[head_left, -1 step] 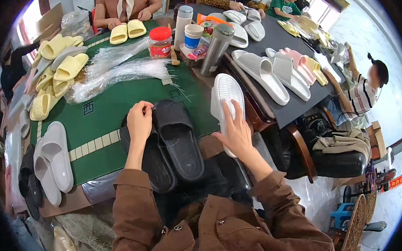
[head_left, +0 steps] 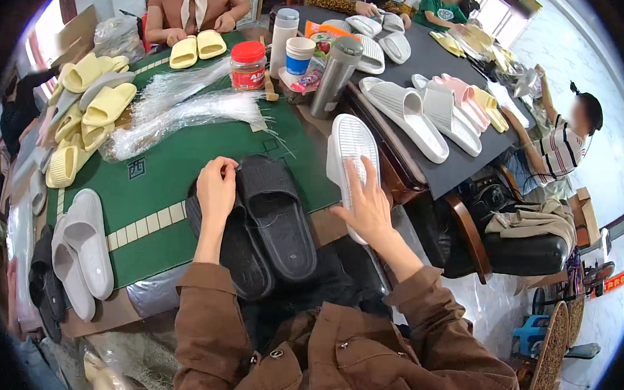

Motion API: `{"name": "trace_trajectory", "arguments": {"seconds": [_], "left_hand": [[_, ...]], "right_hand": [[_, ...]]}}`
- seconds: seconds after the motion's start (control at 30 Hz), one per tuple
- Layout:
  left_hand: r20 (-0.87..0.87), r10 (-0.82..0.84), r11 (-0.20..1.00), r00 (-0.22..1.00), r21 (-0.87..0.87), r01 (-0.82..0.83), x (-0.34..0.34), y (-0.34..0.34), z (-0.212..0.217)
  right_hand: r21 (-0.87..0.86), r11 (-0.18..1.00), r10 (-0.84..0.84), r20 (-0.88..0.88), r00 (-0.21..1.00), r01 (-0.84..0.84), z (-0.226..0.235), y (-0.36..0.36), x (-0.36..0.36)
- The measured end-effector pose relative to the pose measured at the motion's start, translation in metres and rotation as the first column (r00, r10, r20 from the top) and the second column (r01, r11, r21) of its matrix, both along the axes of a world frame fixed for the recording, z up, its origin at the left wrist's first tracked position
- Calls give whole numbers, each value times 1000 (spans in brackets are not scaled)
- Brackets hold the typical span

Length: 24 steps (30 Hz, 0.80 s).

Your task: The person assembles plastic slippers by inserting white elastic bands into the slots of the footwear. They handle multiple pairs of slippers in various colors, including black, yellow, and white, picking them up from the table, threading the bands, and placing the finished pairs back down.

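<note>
A pair of black slide slippers (head_left: 281,218) lies side by side at the table's near edge, toes pointing away from me. Over the left slipper's strap is my left hand (head_left: 216,189), its fingers curled together in a pinch. Whatever is between those fingertips is too small to make out. To the right, a white slipper (head_left: 352,140) lies with its ribbed sole facing up. My right hand (head_left: 366,210) rests on that sole with fingers stretched out and thumb apart, not wrapped round it.
Grey slippers (head_left: 89,242) and yellow slippers (head_left: 110,107) lie on the green table (head_left: 170,178) at left. Bundled clear plastic strands (head_left: 188,120), a red-lidded jar (head_left: 248,65) and a steel flask (head_left: 335,77) stand farther back. More slippers (head_left: 410,116) cover the dark table at right, where co-workers sit.
</note>
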<state>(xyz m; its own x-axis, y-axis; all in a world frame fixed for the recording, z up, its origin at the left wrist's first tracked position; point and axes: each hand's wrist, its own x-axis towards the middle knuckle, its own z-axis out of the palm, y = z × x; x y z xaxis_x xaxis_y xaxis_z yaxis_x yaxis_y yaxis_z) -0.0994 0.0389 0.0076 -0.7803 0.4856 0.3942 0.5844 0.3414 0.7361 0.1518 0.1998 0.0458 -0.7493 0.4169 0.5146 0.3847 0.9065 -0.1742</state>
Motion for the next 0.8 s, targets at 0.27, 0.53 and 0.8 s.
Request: {"name": "trace_trajectory", "arguments": {"seconds": [0.27,0.53,0.8], "left_hand": [[53,16,1000,998,5,-16,1,0,1],[11,13,999,1000,36,-14,2,2,1],[-18,-5,996,1000,91,7,5,3,1]], "right_hand": [[78,995,-63,65,996,58,18,46,32],[-692,703,78,-155,985,-164,34,37,21],[-93,989,94,-212,973,-115,24,50,16]]}}
